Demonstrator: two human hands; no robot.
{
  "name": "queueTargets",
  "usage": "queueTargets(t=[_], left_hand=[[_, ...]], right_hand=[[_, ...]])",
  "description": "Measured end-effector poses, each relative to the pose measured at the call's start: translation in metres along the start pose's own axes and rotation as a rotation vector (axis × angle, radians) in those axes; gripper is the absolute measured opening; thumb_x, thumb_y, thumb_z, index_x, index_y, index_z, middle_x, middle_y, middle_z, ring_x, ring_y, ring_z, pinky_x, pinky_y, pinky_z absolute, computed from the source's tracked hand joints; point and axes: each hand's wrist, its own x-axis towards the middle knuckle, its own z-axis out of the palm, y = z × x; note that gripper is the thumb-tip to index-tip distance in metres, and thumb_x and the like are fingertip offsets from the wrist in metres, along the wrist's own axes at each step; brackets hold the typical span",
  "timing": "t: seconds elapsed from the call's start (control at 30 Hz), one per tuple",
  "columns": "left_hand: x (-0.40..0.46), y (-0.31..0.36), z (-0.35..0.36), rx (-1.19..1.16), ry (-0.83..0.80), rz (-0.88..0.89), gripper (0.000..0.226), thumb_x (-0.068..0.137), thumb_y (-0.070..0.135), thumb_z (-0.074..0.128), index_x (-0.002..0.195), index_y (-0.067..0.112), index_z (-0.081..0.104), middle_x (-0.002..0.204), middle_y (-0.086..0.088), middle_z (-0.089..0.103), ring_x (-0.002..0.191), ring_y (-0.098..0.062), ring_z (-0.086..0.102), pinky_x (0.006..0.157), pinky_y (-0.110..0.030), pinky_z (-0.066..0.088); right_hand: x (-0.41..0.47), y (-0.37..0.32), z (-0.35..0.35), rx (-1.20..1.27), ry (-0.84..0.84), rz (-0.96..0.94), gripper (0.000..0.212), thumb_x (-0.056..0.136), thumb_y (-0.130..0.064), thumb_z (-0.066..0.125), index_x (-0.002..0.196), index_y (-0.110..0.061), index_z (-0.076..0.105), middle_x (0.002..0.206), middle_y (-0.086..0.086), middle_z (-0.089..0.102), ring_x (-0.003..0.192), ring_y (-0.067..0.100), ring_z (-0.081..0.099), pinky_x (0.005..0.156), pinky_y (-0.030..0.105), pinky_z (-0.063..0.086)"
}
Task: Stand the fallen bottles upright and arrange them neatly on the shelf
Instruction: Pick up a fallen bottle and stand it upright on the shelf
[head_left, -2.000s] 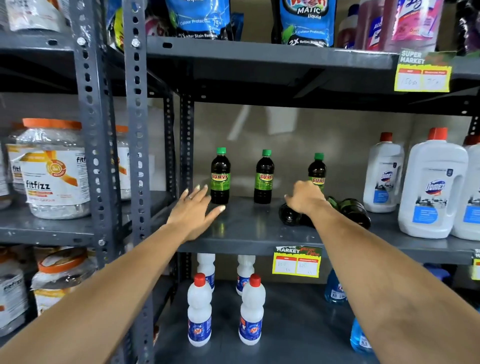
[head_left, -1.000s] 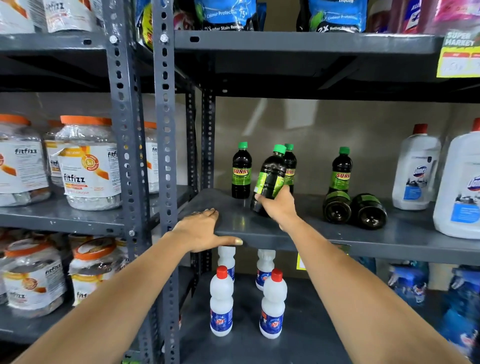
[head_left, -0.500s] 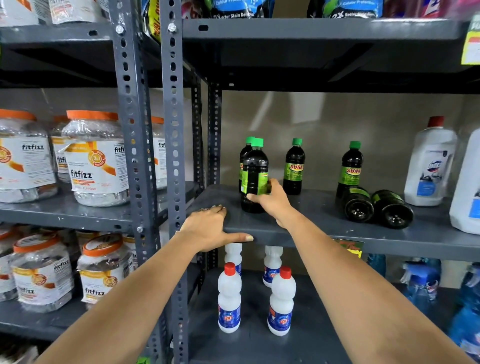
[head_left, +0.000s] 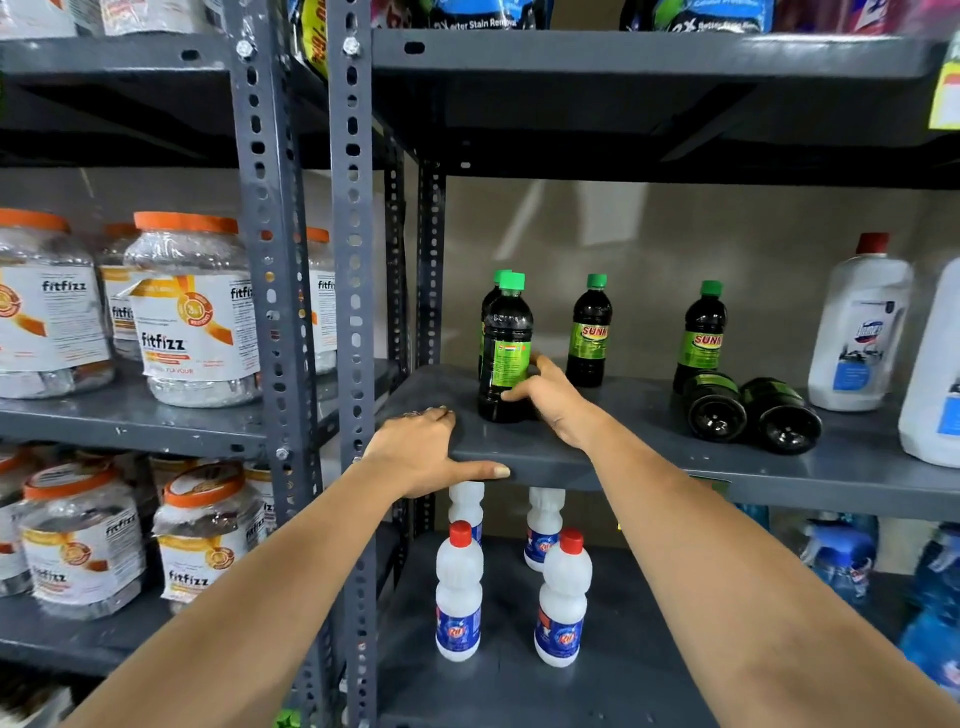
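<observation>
My right hand (head_left: 550, 397) grips the lower part of a dark green-capped bottle (head_left: 504, 348), which stands upright near the front left of the grey middle shelf (head_left: 649, 457). Another such bottle is mostly hidden right behind it. Two more stand upright at the back: one in the middle (head_left: 589, 332) and one further right (head_left: 704, 332). Two fallen bottles (head_left: 716, 408) (head_left: 782, 415) lie side by side with their bases towards me. My left hand (head_left: 423, 449) rests on the shelf's front left edge, thumb along the lip.
Large white jugs (head_left: 860, 327) stand at the right of the same shelf. Perforated steel uprights (head_left: 353, 260) rise just left of my hands. Orange-lidded jars (head_left: 195, 312) fill the left rack. White red-capped bottles (head_left: 460, 592) stand on the shelf below.
My right hand picked a fallen bottle from the lying group, carried it left, turned it upright and set it down in front of the leftmost standing bottle. My left hand settled on the shelf edge.
</observation>
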Motion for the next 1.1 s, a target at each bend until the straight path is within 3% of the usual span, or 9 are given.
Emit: queueTargets(t=[0.13, 0.3, 0.43, 0.6, 0.7, 1.0, 1.1], left_hand=[[-0.002, 0.001, -0.002, -0.014, -0.011, 0.014, 0.127, 0.054, 0.101, 0.027, 0.147, 0.014, 0.036, 0.154, -0.002, 0.039, 0.136, -0.024, 0.041, 0.104, -0.041, 0.038], [-0.003, 0.001, -0.002, 0.002, -0.009, 0.024, 0.126, 0.056, 0.1, 0.028, 0.148, 0.014, 0.035, 0.155, -0.002, 0.037, 0.137, -0.025, 0.04, 0.105, -0.042, 0.037], [-0.002, 0.001, -0.002, 0.0, -0.007, 0.011, 0.13, 0.052, 0.102, 0.024, 0.149, 0.015, 0.033, 0.155, -0.001, 0.038, 0.137, -0.024, 0.041, 0.104, -0.042, 0.039], [-0.001, 0.0, -0.001, -0.003, -0.004, 0.011, 0.133, 0.05, 0.104, 0.023, 0.149, 0.015, 0.033, 0.154, -0.001, 0.039, 0.136, -0.024, 0.042, 0.102, -0.042, 0.04], [-0.001, 0.0, -0.001, -0.005, -0.001, 0.012, 0.132, 0.051, 0.103, 0.024, 0.148, 0.015, 0.035, 0.153, 0.0, 0.04, 0.135, -0.023, 0.043, 0.101, -0.041, 0.041], [0.0, -0.001, 0.001, -0.005, 0.001, 0.002, 0.134, 0.05, 0.104, 0.023, 0.149, 0.015, 0.032, 0.153, 0.0, 0.04, 0.135, -0.023, 0.043, 0.101, -0.04, 0.041], [-0.001, 0.001, 0.0, -0.006, 0.005, 0.007, 0.133, 0.05, 0.103, 0.023, 0.148, 0.015, 0.034, 0.152, 0.0, 0.041, 0.134, -0.023, 0.045, 0.1, -0.04, 0.042]], right_hand=[[-0.006, 0.002, -0.001, -0.089, 0.047, -0.023, 0.084, 0.063, -0.015, 0.089, 0.132, -0.015, 0.042, 0.117, 0.001, 0.061, 0.109, 0.017, 0.057, 0.093, 0.028, 0.042], [0.002, 0.001, -0.005, 0.011, -0.005, 0.014, 0.087, 0.07, 0.003, 0.077, 0.145, -0.016, 0.037, 0.13, 0.009, 0.062, 0.12, 0.024, 0.056, 0.108, 0.037, 0.04], [-0.001, 0.003, 0.0, -0.105, 0.043, -0.014, 0.087, 0.066, -0.013, 0.087, 0.138, -0.014, 0.039, 0.127, 0.004, 0.059, 0.118, 0.02, 0.054, 0.106, 0.038, 0.041], [0.005, 0.003, -0.001, -0.057, 0.011, -0.026, 0.076, 0.072, -0.002, 0.079, 0.138, -0.012, 0.044, 0.131, 0.008, 0.061, 0.124, 0.023, 0.055, 0.108, 0.037, 0.039], [0.003, 0.004, 0.0, -0.084, 0.03, -0.04, 0.073, 0.07, -0.009, 0.083, 0.133, -0.013, 0.047, 0.124, 0.005, 0.062, 0.116, 0.02, 0.057, 0.104, 0.036, 0.042], [0.003, 0.008, 0.002, -0.213, 0.077, -0.101, 0.074, 0.067, -0.028, 0.087, 0.13, -0.017, 0.05, 0.128, 0.003, 0.064, 0.118, 0.021, 0.058, 0.102, 0.037, 0.046], [0.0, 0.008, 0.003, -0.269, 0.092, -0.106, 0.072, 0.069, -0.031, 0.086, 0.13, -0.016, 0.051, 0.129, 0.004, 0.062, 0.12, 0.02, 0.057, 0.097, 0.031, 0.045]])
